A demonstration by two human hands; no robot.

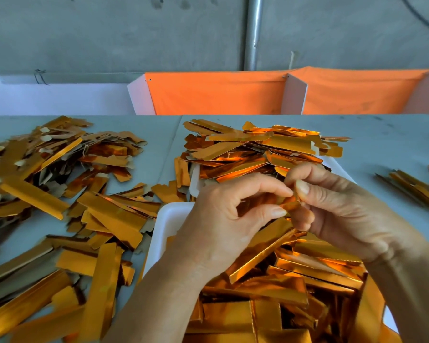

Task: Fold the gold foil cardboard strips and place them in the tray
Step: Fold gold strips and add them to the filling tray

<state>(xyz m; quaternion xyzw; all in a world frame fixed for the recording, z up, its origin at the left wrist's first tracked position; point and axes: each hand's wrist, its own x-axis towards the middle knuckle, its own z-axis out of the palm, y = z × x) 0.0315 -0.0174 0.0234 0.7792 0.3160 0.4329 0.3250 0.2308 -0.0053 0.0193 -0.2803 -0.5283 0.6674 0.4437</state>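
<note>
Both hands meet above the near white tray (pixel 159 233), which is heaped with folded strips (pixel 307 271). The left hand (pixel 223 219) and the right hand (pixel 337 214) each pinch the same gold strip (pixel 289 203) between thumb and fingers. Behind the hands stands a second full tray (pixel 195 184). Left of the left hand, loose strips (pixel 60 194) cover the bench (pixel 382 134).

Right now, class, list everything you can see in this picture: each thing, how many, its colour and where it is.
held strip: one, gold foil, pinched between both hands
near tray: one, white, heaped with strips
far tray: one, white, behind it, overflowing
loose strips: many, gold and brown, table's left side
small strip stack: few, gold, right edge
table: grey
orange cloth: on white panels behind the table
metal pole: one, on the wall
left hand: grip on strip
right hand: grip on strip
</note>
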